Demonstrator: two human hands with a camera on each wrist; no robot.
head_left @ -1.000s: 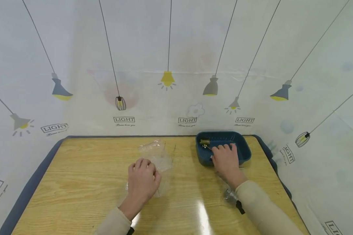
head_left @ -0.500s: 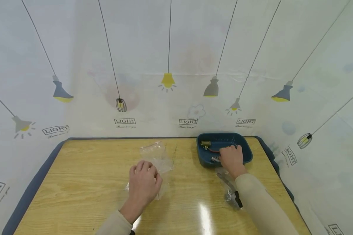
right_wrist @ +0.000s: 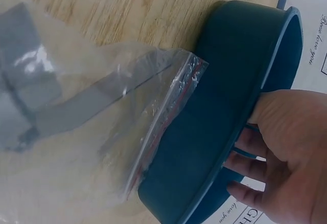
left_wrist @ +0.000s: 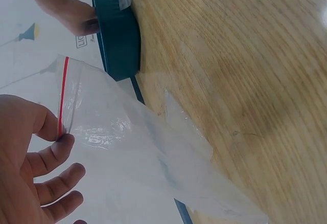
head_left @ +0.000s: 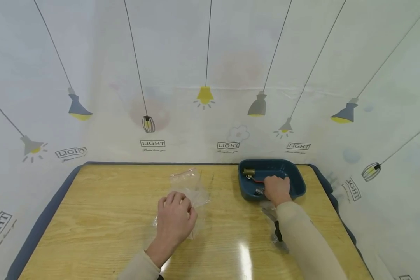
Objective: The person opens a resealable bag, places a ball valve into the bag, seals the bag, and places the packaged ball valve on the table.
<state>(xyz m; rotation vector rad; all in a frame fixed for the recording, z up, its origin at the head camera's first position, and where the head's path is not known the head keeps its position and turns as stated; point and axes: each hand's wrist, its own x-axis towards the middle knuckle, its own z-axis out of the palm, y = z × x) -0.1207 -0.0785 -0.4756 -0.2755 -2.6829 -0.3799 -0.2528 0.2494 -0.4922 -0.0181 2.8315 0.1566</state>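
At the middle of a wooden table [head_left: 101, 217], my left hand [head_left: 175, 219] held a clear bag [left_wrist: 120, 127] up, thumb and forefinger pinched on one end of its red strip [left_wrist: 63, 93], the other fingers apart and off the plastic. My right hand [head_left: 277, 189] reached into a blue tub [right_wrist: 189, 152] near the table's far edge; its fingers hung slightly apart, but with some tips hidden by the tub's side, I could not tell whether they held anything. The bag was, I judged, nearly weightless, limp and slick, apt to fold or slide, with the strip the firmest place to grip. The tub seemed light and stiff, best taken by its lip. Only the head view showed what lay inside it: a brass piece [head_left: 249, 171], a red handle [head_left: 257, 180] and a silvery piece [head_left: 259, 191] beside my fingers. The left wrist view caught the pinch, which the back of my hand covered from above. The right wrist view gave a fuller look at a second bag [right_wrist: 176, 93] before the tub, a grey strip [right_wrist: 84, 104] inside, partly covered overhead by my sleeve [head_left: 302, 233].
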